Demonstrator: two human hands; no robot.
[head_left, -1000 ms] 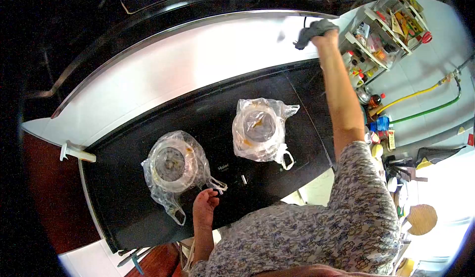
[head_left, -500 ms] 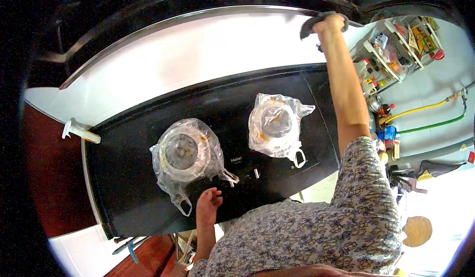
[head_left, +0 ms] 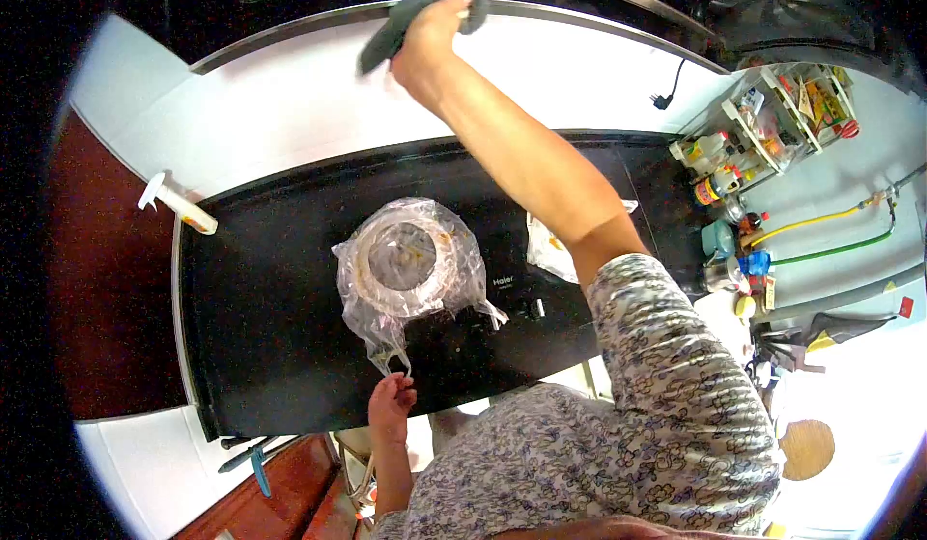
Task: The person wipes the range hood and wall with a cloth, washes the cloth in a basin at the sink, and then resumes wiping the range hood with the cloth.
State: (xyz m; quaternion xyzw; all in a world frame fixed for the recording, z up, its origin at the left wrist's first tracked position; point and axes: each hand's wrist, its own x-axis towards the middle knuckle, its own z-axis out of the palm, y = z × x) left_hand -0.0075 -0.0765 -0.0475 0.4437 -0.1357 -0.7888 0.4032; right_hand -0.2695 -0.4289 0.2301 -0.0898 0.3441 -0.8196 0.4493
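Observation:
My right hand [head_left: 430,43] is closed on a dark grey cloth [head_left: 386,40], up at the metal edge of the range hood [head_left: 319,30]. Below my outstretched arm lies a black Haier gas stove [head_left: 280,318]. A clear plastic bag [head_left: 367,318] covers its left burner. My left hand [head_left: 390,407] hovers low by one of that bag's handles, fingers loosely bent and seemingly holding nothing; whether the fingertips touch the handle I cannot tell. My right arm hides most of a second plastic bag [head_left: 550,250] on the right burner.
A white spray bottle [head_left: 182,204] stands left of the stove. Bottles and jars [head_left: 710,188] and a wall rack [head_left: 772,125] fill the right side. A black plug [head_left: 661,102] hangs on the back wall. Several utensils [head_left: 256,458] are at the front left.
My right hand has swept left along the hood edge with the cloth. The view has shifted, and my left hand is now closer to the left bag's handle.

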